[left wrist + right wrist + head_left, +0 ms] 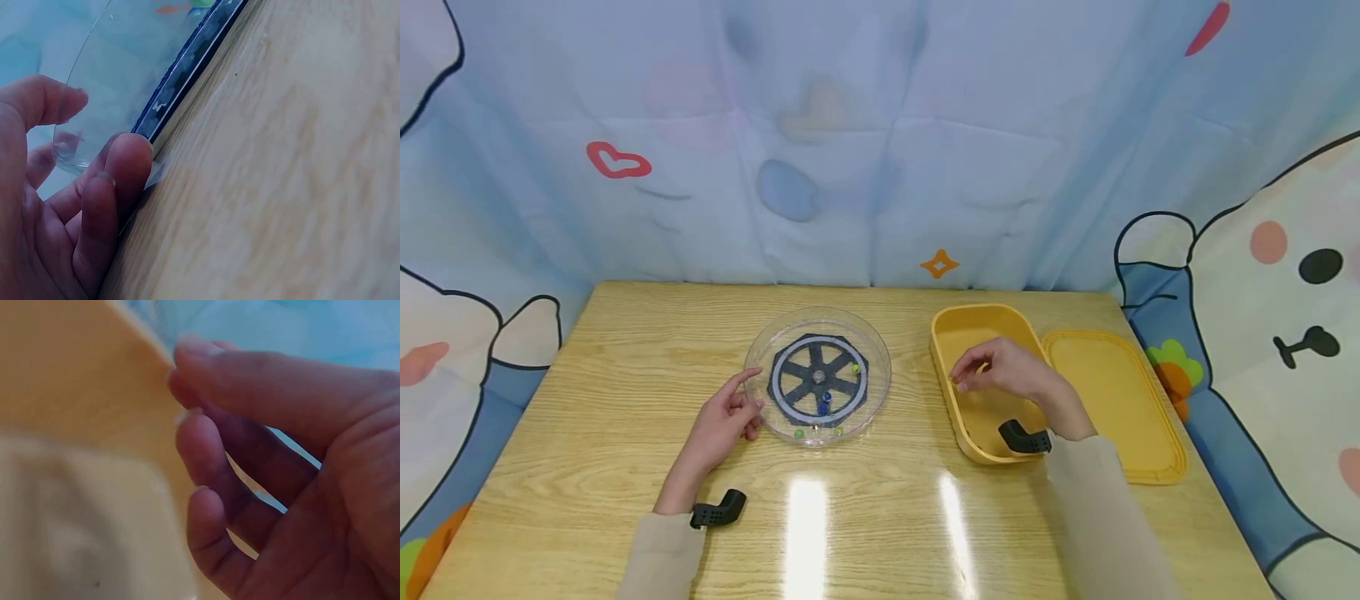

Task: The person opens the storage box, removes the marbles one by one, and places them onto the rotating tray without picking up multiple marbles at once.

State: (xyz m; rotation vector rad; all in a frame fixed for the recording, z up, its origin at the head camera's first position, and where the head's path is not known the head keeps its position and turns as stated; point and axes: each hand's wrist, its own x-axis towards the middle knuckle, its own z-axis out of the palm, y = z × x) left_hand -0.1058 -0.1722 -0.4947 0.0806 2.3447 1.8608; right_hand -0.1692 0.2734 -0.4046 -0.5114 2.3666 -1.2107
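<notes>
A round clear dish (880, 392) stands on the table, a dark spoked wheel pattern with a pale ring showing inside it. Several small green and blue balls lie in the dish, among them a green ball (799, 433) and a blue ball (823, 408). At the dish's left rim, my left hand (718, 421) grips the edge, index finger over the rim and thumb lower down. Above the left part of a yellow box (988, 312) hovers my right hand (1011, 368). Its fingers are loosely bent, thumb near the index fingertip, with nothing visible between them.
A flat yellow lid (1112, 400) lies to the right of the box, against its side. The wooden table (572, 433) meets a printed blue curtain (850, 208) at its back edge. Each wrist wears a black camera band.
</notes>
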